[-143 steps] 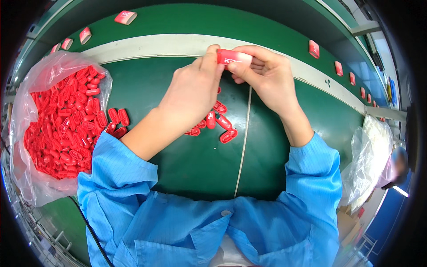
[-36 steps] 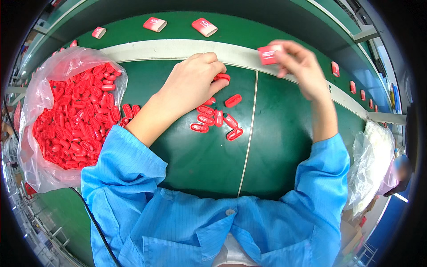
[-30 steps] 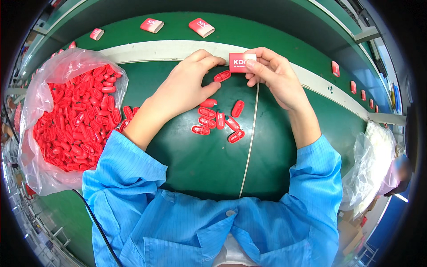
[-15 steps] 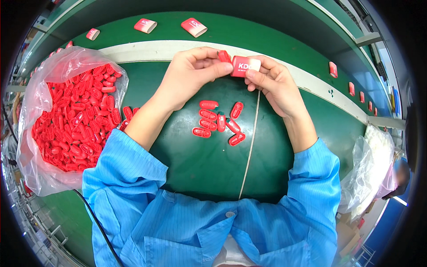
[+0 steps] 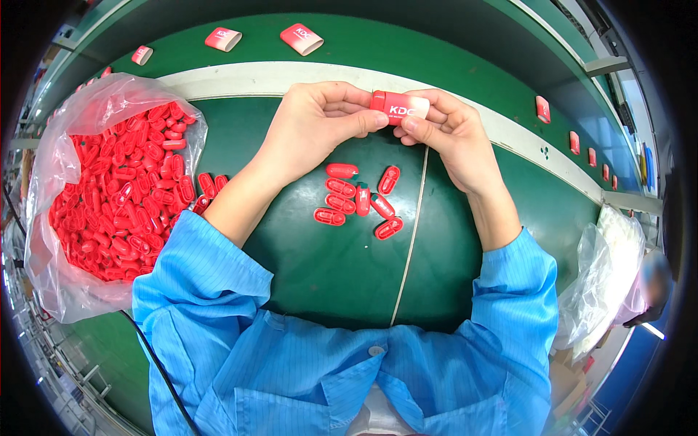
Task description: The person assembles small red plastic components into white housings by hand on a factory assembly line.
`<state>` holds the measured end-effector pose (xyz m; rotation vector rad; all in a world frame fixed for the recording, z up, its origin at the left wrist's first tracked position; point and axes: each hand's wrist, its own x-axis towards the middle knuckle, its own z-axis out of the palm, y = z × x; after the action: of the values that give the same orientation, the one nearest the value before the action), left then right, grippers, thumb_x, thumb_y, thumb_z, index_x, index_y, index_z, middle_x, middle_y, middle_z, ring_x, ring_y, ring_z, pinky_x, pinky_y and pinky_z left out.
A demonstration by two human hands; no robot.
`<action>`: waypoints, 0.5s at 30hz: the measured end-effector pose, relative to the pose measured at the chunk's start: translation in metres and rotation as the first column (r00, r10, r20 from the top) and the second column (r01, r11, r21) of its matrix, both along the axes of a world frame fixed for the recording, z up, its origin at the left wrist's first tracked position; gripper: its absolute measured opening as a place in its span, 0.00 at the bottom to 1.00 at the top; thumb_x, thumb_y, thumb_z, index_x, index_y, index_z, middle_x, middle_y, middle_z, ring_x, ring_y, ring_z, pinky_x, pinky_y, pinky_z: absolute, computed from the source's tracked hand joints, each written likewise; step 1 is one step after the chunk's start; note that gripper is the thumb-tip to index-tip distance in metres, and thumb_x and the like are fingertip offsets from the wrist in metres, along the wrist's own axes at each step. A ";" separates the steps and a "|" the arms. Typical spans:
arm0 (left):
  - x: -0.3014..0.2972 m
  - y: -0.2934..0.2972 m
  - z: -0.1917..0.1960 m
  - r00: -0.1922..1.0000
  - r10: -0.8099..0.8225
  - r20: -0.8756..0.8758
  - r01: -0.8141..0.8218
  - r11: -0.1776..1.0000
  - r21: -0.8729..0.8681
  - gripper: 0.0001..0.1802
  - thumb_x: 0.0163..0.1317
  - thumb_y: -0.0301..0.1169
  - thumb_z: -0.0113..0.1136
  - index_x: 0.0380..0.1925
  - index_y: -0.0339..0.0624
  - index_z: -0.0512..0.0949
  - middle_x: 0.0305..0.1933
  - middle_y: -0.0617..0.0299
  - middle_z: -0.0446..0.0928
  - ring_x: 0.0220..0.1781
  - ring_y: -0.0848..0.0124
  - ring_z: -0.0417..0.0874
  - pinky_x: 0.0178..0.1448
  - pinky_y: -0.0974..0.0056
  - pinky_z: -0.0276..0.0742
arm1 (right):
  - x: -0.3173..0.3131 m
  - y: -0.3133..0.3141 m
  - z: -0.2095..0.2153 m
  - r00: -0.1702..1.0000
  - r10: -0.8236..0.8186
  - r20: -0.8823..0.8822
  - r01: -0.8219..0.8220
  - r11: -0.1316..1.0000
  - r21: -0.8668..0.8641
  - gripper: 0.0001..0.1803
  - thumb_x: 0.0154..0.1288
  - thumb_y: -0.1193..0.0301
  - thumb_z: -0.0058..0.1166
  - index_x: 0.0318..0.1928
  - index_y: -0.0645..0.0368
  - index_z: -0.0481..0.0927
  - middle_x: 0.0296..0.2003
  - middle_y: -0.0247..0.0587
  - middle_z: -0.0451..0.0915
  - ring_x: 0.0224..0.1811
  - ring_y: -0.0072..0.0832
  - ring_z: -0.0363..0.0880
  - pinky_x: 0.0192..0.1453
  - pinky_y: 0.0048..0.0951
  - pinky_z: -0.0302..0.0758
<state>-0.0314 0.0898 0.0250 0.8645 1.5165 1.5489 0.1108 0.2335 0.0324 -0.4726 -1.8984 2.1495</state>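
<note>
Fingers (image 5: 367,122) of our left hand (image 5: 316,123) and right hand (image 5: 451,134) pinch the red-and-white case (image 5: 400,107) from both ends above the green bench (image 5: 327,261), its long axis running left-right, red cap end leftward, over loose red caps (image 5: 356,200)

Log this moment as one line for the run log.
left hand: pinching red end cap | right hand: holding red-white case | loose red caps: on green table | bag of red caps: left
</note>
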 end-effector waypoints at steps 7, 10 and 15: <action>0.003 -0.004 0.010 0.977 -0.032 -0.212 0.016 0.997 -0.080 0.11 0.56 0.24 0.62 0.38 0.31 0.78 0.35 0.57 0.81 0.36 0.75 0.82 0.42 0.73 0.78 | 0.002 -0.002 0.003 1.000 -0.011 0.002 0.011 0.998 0.060 0.15 0.59 0.79 0.56 0.47 0.66 0.74 0.38 0.40 0.80 0.37 0.21 0.79 0.44 0.21 0.77; 0.006 -0.003 0.009 0.956 -0.008 -0.294 0.013 1.000 0.014 0.14 0.56 0.25 0.62 0.42 0.31 0.77 0.35 0.56 0.82 0.36 0.74 0.82 0.43 0.72 0.78 | 0.001 -0.002 0.003 1.000 -0.016 0.017 0.014 0.997 0.082 0.15 0.58 0.79 0.56 0.47 0.66 0.75 0.38 0.41 0.80 0.37 0.21 0.79 0.44 0.21 0.77; 0.015 -0.004 0.014 0.763 0.070 -0.643 -0.116 0.993 -0.029 0.15 0.59 0.29 0.59 0.46 0.37 0.77 0.34 0.56 0.82 0.35 0.75 0.82 0.43 0.71 0.77 | -0.001 -0.009 0.006 0.998 -0.068 -0.004 0.068 0.987 0.143 0.15 0.59 0.79 0.56 0.47 0.67 0.74 0.37 0.42 0.80 0.37 0.22 0.79 0.44 0.21 0.78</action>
<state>-0.0161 0.0858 0.0386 1.3959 2.1073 1.3126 0.1101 0.2241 0.0382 -0.5017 -1.9895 1.9552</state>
